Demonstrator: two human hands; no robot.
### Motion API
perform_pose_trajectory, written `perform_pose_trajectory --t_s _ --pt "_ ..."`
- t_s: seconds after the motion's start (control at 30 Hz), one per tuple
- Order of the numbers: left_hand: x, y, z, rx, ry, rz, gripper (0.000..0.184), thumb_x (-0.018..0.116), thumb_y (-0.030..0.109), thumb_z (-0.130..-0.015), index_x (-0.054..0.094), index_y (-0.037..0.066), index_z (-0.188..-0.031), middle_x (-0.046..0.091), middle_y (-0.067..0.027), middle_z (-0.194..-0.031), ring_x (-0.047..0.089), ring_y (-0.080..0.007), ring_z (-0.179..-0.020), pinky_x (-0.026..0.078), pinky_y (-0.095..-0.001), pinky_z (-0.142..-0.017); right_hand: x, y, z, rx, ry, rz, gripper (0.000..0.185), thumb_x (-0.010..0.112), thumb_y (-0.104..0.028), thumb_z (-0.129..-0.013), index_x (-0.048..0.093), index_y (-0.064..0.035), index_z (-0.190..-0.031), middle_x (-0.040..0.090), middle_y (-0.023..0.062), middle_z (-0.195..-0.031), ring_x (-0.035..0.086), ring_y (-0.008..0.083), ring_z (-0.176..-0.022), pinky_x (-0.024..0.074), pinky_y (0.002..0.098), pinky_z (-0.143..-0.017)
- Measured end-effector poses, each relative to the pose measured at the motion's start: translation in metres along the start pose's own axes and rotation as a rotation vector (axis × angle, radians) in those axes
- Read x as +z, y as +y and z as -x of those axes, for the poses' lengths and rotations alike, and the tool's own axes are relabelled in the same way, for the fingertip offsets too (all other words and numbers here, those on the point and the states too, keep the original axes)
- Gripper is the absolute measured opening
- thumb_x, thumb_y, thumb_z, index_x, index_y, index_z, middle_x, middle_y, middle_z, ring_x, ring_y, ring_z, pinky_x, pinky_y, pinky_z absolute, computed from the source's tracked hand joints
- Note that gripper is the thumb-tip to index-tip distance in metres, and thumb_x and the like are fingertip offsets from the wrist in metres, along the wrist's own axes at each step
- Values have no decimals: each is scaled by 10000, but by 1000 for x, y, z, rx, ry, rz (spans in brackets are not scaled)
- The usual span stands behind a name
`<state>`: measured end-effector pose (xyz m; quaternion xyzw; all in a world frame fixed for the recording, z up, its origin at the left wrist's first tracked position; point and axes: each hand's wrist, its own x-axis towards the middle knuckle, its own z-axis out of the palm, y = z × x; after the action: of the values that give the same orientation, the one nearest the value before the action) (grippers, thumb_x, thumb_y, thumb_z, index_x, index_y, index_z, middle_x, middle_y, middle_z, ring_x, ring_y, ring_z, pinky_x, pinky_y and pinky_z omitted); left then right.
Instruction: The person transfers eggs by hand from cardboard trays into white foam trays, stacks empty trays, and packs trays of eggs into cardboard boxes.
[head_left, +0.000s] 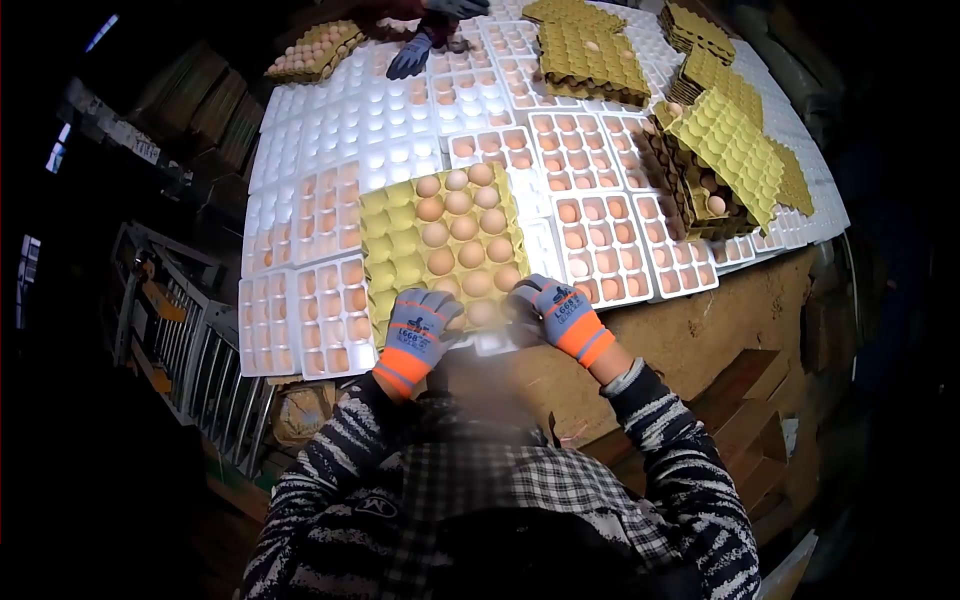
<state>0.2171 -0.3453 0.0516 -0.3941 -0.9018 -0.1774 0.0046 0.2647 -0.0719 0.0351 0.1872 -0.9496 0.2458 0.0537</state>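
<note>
A yellow pulp egg tray (392, 222) lies in front of me on white foam trays, its right part filled with brown eggs (441, 261) and its left columns bare. My left hand (418, 330), in a grey and orange glove, is over the tray's near left part. Its fingers curl against an egg (453, 321) at the near edge. At the near right corner is my right hand (562, 312), gloved alike, with bent fingers close to another egg (508, 277). What lies under the right fingertips is partly hidden and blurred.
White foam trays with eggs (602, 240) cover the table around me. Stacked pulp trays (590, 62) and a tilted one (725, 150) stand at the right. Across the table is another person's gloved hand (409, 57). A metal rack (190, 340) is at the left, cardboard boxes (745, 430) at lower right.
</note>
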Motion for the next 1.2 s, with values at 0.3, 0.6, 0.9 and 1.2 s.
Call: perform_pose_trajectory --t_s 0.3,0.6,0.9,1.2 --pt "13 -49 12 -262 234 437 552 709 146 -808 585 119 -1345 533 -128 -1188 575 -305 -1139 521 -407 -947 -19 -22 -19 -8 80 -547 448 736 -143 -823 617 -112 -1255 619 86 -1230 651 282 -1051 542 411 -904" --pt "-11 -66 40 -470 344 751 469 829 284 -788 699 100 -1200 639 -90 -1167 642 -283 -1086 530 -401 -906 6 -47 -26 197 -9 -345 402 810 -177 -796 702 -115 -1178 702 92 -1072 694 276 -953 569 385 -833" --pt "12 -128 172 -604 -231 194 590 764 356 -799 596 200 -1342 540 -74 -1291 550 -298 -1216 522 -443 -935 7 -130 -112 160 -39 -713 404 797 -142 -786 708 -40 -1167 718 75 -1077 669 168 -955 530 310 -860" --pt "-46 -248 161 -729 778 1121 453 557 -3 -895 547 13 -1348 584 -74 -1266 549 -199 -1139 458 -315 -999 107 -185 -323 124 -188 -478 384 766 -325 -834 724 -161 -1179 713 98 -1087 684 278 -971 537 368 -864"
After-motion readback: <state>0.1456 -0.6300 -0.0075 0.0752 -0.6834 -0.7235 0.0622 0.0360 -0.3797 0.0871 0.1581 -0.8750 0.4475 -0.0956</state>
